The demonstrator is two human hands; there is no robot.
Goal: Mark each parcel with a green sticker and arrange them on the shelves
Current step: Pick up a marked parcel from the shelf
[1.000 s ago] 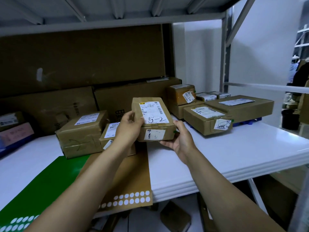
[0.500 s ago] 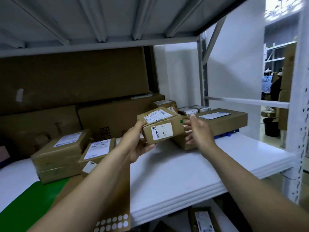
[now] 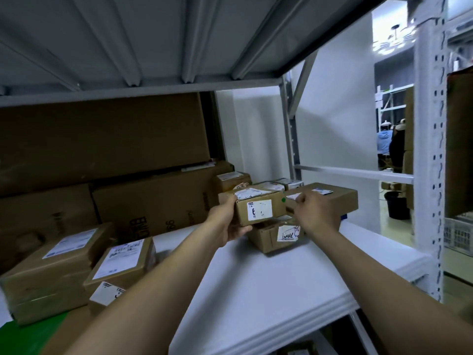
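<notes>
- Nearest, at the bottom left, a green sheet (image 3: pixel 23 336) lies on the white shelf (image 3: pixel 268 290).
- Just behind it sit 2 taped brown boxes: the big box (image 3: pixel 51 272) and, touching its right side, the smaller box (image 3: pixel 122 265). Each has a white printed shipping label on top, the print too fine to read.
- Both bare forearms reach out over the shelf.
- The left hand (image 3: pixel 227 224) grips the parcel (image 3: pixel 261 208) at its left end, thumb on top and fingers wrapped underneath.
- The parcel's front label shows a handwritten "6", and a round green sticker (image 3: pixel 283 200) sits at the upper right of that face.
- The right hand (image 3: pixel 314 213) is at the parcel's right end with its fingers curled. I cannot tell whether it is gripping.
- The parcel is right over a lower box (image 3: pixel 276 234), whose label scrawl looks like "100Z". Whether the two touch is unclear.
- Just right of them lies a flat wide box (image 3: pixel 332 198), labelled on top.
- Behind, large cartons (image 3: pixel 153 201) line the back, one with inverted print ending in "66".
- Far right stands a perforated white upright (image 3: pixel 430 149), with a black bin (image 3: pixel 396 204) beyond it.
</notes>
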